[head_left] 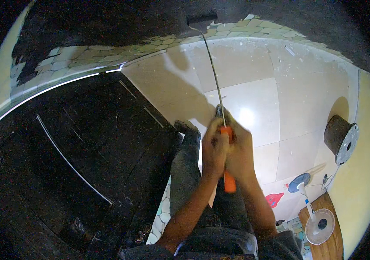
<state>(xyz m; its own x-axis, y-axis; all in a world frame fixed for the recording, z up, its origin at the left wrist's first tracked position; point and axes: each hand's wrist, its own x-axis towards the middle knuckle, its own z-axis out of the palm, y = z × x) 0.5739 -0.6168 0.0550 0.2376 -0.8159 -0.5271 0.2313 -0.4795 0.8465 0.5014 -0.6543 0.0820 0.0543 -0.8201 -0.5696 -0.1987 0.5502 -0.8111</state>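
Note:
Both hands grip the orange handle [228, 182] of a long-shafted paint roller. My left hand [213, 147] wraps the upper part of the handle, and my right hand [240, 151] closes around it from the right side. The thin metal shaft [214, 69] runs up and away from the hands. Its dark roller head [202, 19] presses against the wall at the edge of a black painted area [120, 21], just above a band of stone-pattern tiles [107, 54].
A large dark wooden door [76, 164] fills the left. Pale glossy floor tiles [254, 86] spread below me, with my legs and a shoe [185, 128] on them. A dark cylindrical drum [340, 136] stands at right, a white fan [319, 223] on a wooden surface at lower right.

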